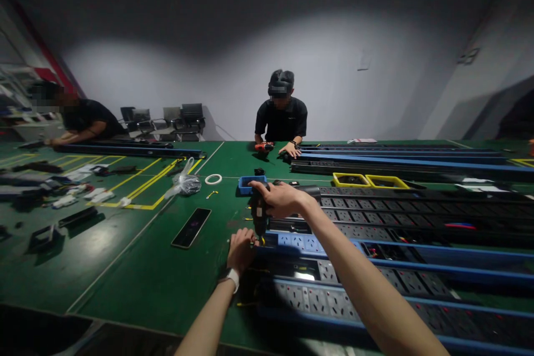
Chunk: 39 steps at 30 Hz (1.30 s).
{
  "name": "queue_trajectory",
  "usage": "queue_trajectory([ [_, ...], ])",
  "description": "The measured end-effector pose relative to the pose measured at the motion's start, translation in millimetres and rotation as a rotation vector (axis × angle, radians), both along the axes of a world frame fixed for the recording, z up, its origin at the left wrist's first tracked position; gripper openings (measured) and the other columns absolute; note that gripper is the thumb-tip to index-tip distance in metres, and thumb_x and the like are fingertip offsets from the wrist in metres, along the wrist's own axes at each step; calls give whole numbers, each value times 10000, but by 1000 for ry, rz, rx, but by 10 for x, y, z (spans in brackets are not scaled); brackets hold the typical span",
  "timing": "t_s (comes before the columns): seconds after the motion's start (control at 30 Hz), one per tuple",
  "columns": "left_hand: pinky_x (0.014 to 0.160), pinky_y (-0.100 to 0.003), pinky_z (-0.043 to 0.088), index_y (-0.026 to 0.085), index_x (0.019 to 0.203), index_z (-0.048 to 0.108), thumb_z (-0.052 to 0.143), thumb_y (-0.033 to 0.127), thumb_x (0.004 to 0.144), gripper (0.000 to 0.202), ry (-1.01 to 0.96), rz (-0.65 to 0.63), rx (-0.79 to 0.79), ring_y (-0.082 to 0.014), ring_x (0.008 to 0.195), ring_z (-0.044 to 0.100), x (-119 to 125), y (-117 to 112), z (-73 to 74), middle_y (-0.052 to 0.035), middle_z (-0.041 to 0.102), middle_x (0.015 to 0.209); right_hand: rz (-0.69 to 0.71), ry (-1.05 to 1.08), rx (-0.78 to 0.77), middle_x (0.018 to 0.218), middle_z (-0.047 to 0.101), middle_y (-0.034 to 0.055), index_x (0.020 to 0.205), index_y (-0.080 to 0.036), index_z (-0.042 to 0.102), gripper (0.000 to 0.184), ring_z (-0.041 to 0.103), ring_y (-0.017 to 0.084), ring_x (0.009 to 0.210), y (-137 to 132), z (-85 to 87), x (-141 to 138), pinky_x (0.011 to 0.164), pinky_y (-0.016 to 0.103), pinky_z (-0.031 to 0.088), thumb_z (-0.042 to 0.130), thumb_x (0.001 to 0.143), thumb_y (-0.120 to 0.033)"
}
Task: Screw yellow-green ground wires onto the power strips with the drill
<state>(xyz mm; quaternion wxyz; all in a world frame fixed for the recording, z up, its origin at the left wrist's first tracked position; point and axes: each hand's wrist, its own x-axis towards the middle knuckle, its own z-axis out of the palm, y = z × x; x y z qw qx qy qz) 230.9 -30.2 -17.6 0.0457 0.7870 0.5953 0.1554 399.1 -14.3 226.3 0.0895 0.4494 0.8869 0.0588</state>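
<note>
My right hand (281,199) grips a black cordless screwdriver (259,214) from above, its nose pointing down at the end of a blue power strip (298,242). Just below, my left hand (242,247) is closed at that same strip end, close to the tool's tip. A bit of yellow wire (262,241) shows beside its fingers; what they pinch is hidden. Nearer to me lies another blue-edged power strip (317,301) with a row of sockets, partly in shadow. Behind the tool stands a small blue bin (246,184).
More black socket strips (354,216) lie to the right, with yellow trays (387,182) behind. A phone (191,228), a white tape ring (213,179) and a plastic bag (186,183) lie left. Across the green table (150,272), a co-worker (281,117) holds a red tool (263,147).
</note>
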Motion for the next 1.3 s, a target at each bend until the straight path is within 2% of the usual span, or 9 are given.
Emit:
queue_trajectory([
  [0.13,805,-370,361,192,933,608,468,149,923,147,27,10,-5,-250,957,560,6,1,0,-92,640,999,-61,29,30,1254,647,191,1614,-196,105,840,677,308,980,75,-81,107,803,394,495,532,891,-227],
  [0.27,813,-374,363,183,956,609,491,173,924,122,42,10,1,-255,969,559,6,-19,-8,-96,643,1013,-35,61,75,1213,660,170,1614,-222,119,854,675,309,984,19,-148,30,835,410,493,539,872,-176],
  [0.5,863,-371,374,177,965,610,448,210,964,165,38,49,13,-243,991,568,8,-79,26,-86,645,1017,-20,76,119,1211,657,156,1603,-298,196,752,685,275,956,-106,-63,-117,833,401,504,483,917,-180],
  [0.63,844,-359,380,185,974,609,483,204,950,130,51,30,8,-239,992,573,5,-74,60,-76,640,1007,-42,57,143,1151,681,149,1610,-260,170,844,681,274,928,-76,-79,-83,797,384,512,570,871,-177],
  [0.73,837,-360,382,185,993,610,478,198,955,138,61,24,-9,-242,999,575,3,-66,73,-79,642,1020,-107,46,217,1126,673,172,1604,-196,175,875,664,280,978,-86,-172,-90,832,388,504,590,841,-91],
  [0.83,835,-369,380,178,996,609,477,191,952,140,68,15,-7,-250,995,572,-2,-80,82,-82,640,1021,-161,42,284,1079,672,134,1591,-231,194,827,663,227,923,-135,-274,-136,837,351,495,514,862,-9],
  [0.97,823,-370,375,174,951,605,458,194,954,148,71,-8,22,-249,963,566,-17,-106,92,-82,628,983,-172,34,349,1079,644,102,1583,-293,162,897,647,201,896,-195,-357,-178,853,328,480,579,838,-20],
  [1.1,805,-361,370,177,937,601,442,198,958,162,82,-4,43,-242,944,567,-24,-114,98,-80,627,964,-138,30,378,1094,621,103,1588,-297,134,915,631,198,913,-221,-375,-167,867,323,466,603,842,-54],
  [1.3,800,-358,377,183,913,594,474,206,939,125,81,-9,79,-238,928,567,-31,-92,62,-75,627,936,-155,33,409,1029,619,102,1580,-287,175,813,629,206,894,-268,-375,-196,803,321,464,502,885,-20],
])
